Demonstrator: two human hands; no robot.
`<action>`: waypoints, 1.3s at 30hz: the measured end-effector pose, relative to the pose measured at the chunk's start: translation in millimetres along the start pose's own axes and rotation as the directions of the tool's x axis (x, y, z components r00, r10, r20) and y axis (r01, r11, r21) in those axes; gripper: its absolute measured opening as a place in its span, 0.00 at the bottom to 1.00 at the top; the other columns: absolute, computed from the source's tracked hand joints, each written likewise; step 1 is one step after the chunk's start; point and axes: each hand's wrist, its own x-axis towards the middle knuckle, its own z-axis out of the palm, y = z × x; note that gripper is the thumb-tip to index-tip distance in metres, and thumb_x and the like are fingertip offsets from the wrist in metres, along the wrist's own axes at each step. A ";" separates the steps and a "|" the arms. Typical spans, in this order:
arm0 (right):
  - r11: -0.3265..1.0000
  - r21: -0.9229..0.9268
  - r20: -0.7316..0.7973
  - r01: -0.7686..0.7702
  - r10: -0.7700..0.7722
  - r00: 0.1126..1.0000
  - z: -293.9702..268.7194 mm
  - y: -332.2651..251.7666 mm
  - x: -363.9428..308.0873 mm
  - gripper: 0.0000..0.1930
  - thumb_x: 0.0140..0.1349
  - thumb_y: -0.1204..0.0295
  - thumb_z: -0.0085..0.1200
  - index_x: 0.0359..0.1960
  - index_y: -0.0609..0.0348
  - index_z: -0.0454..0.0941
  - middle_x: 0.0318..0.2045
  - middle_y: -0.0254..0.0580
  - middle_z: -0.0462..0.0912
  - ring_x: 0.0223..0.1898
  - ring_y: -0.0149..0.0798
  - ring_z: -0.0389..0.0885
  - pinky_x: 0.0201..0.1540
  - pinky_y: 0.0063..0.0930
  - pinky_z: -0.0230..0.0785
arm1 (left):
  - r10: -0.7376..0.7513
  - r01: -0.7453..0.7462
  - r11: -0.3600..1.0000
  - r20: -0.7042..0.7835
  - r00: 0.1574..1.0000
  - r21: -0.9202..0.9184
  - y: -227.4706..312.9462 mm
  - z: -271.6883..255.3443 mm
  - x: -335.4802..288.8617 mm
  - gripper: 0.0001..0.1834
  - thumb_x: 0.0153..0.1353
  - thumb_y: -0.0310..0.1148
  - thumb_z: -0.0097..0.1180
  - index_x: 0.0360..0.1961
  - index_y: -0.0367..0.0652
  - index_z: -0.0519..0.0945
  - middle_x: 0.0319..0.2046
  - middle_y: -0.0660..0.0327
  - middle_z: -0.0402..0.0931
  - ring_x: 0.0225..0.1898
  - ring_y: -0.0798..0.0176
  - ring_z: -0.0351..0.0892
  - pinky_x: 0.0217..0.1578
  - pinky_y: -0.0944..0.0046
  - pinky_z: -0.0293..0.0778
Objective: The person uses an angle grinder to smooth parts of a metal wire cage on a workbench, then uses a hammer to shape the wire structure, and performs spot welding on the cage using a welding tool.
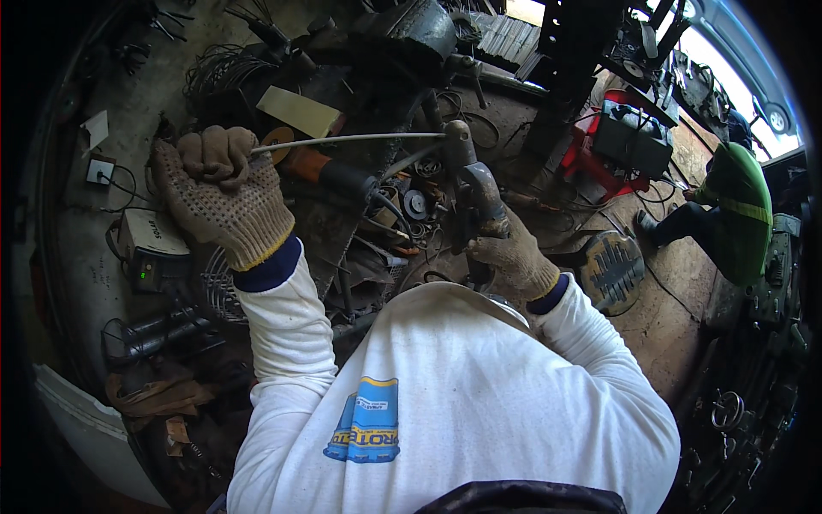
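Observation:
My left hand (224, 184), in a knitted work glove with dotted grip, is closed round one end of a thin pale rod (360, 138). The rod runs right, slightly bent, and its far end meets the holed top of a dark metal shaft (461, 152). My gloved right hand (515, 255) is closed round the lower part of that shaft, close to my body. Its fingers are partly hidden behind the metal. Beneath the rod, nearer my left hand, lies an orange and black angle grinder (334, 177).
A cluttered bench holds a yellowish box (298, 111) and a metal ring (415, 204). At left sits a boxy power unit (152, 244) with a green light. Right, a dark machine (632, 141) rests on a red stand (582, 154), near a slatted round plate (611, 270) and a person in green (741, 210).

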 end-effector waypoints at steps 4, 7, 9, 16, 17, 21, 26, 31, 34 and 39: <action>0.997 0.066 -0.063 -0.033 0.038 0.997 -7.3 -6.7 -4.5 0.47 0.53 0.72 0.73 0.75 0.60 0.60 0.54 0.45 0.81 0.53 0.36 0.81 0.58 0.32 0.77 | 0.350 -0.100 0.893 -0.536 0.769 0.439 -30.9 41.5 -6.3 0.17 0.77 0.41 0.46 0.36 0.38 0.77 0.29 0.55 0.76 0.31 0.57 0.79 0.45 0.58 0.80; 0.996 -0.044 -0.167 -0.072 0.064 0.984 -3.7 -13.3 -7.6 0.48 0.53 0.71 0.73 0.75 0.60 0.59 0.55 0.44 0.81 0.54 0.34 0.81 0.57 0.31 0.78 | 0.667 -0.258 0.467 -0.146 0.730 0.846 -10.5 15.3 -8.5 0.20 0.77 0.45 0.51 0.51 0.35 0.78 0.45 0.49 0.80 0.45 0.49 0.83 0.57 0.54 0.80; 0.994 -0.104 -0.179 -0.032 0.013 0.984 2.4 -22.7 -10.6 0.47 0.52 0.73 0.72 0.75 0.59 0.61 0.55 0.40 0.80 0.53 0.34 0.79 0.58 0.31 0.75 | 0.598 -0.381 -0.165 0.400 0.695 0.910 -0.8 23.7 -10.5 0.21 0.75 0.47 0.54 0.52 0.37 0.78 0.49 0.50 0.80 0.44 0.51 0.84 0.52 0.54 0.82; 0.880 -0.430 -0.165 0.202 -0.296 0.941 1.5 -25.3 -9.5 0.49 0.50 0.74 0.71 0.76 0.58 0.60 0.58 0.39 0.78 0.56 0.34 0.76 0.62 0.32 0.71 | -0.384 -0.638 -0.644 0.543 0.747 0.423 -24.7 3.4 -35.7 0.16 0.66 0.41 0.66 0.52 0.48 0.82 0.39 0.60 0.86 0.33 0.57 0.87 0.30 0.59 0.83; 0.881 -0.429 -0.171 0.199 -0.295 0.940 3.6 -27.0 -10.7 0.49 0.50 0.74 0.71 0.76 0.58 0.60 0.58 0.39 0.78 0.56 0.34 0.76 0.62 0.32 0.71 | -0.388 -0.642 -0.639 0.543 0.745 0.423 -24.3 -2.1 -38.6 0.16 0.66 0.41 0.66 0.52 0.48 0.82 0.39 0.60 0.86 0.33 0.57 0.87 0.30 0.59 0.83; 0.905 -0.413 -0.202 0.096 -0.195 0.960 1.8 -27.0 -13.8 0.51 0.48 0.74 0.71 0.77 0.58 0.59 0.59 0.41 0.78 0.57 0.35 0.76 0.63 0.32 0.70 | -0.415 -0.616 -0.622 0.464 0.783 0.483 -31.4 -12.0 -44.8 0.11 0.65 0.38 0.67 0.45 0.50 0.83 0.32 0.63 0.85 0.29 0.56 0.86 0.30 0.60 0.81; 0.856 -0.503 -0.171 0.116 -0.231 0.958 -7.7 -30.4 -19.1 0.52 0.46 0.74 0.72 0.77 0.58 0.59 0.58 0.41 0.78 0.56 0.35 0.76 0.62 0.33 0.70 | -0.506 -0.670 -0.604 0.441 0.741 0.432 -29.7 -8.7 -42.6 0.06 0.66 0.38 0.66 0.39 0.50 0.83 0.28 0.65 0.83 0.27 0.58 0.84 0.29 0.61 0.80; 0.866 -0.470 -0.065 0.173 -0.230 0.971 -17.8 -37.0 -26.0 0.57 0.43 0.67 0.79 0.76 0.60 0.58 0.65 0.51 0.76 0.64 0.43 0.77 0.68 0.38 0.69 | -0.517 -0.640 -0.432 0.407 0.753 0.635 -26.3 1.1 -36.9 0.09 0.67 0.41 0.66 0.37 0.49 0.83 0.25 0.63 0.81 0.26 0.59 0.83 0.28 0.61 0.79; 0.845 -0.516 -0.095 0.141 -0.220 0.971 -14.8 -34.5 -24.9 0.58 0.42 0.73 0.76 0.78 0.59 0.56 0.58 0.42 0.78 0.56 0.36 0.77 0.63 0.35 0.70 | -0.522 -0.468 -0.348 0.247 0.817 0.813 -25.6 1.1 -38.9 0.13 0.68 0.43 0.65 0.36 0.44 0.83 0.26 0.60 0.82 0.26 0.57 0.83 0.28 0.59 0.78; 0.758 -0.621 -0.077 0.200 -0.313 0.947 -9.9 -33.9 -26.4 0.58 0.43 0.73 0.76 0.78 0.59 0.56 0.58 0.41 0.78 0.55 0.36 0.78 0.63 0.35 0.70 | -0.571 -0.207 -0.333 -0.022 0.821 0.920 -22.0 1.4 -40.1 0.12 0.70 0.39 0.64 0.38 0.41 0.85 0.28 0.58 0.84 0.27 0.59 0.83 0.31 0.61 0.77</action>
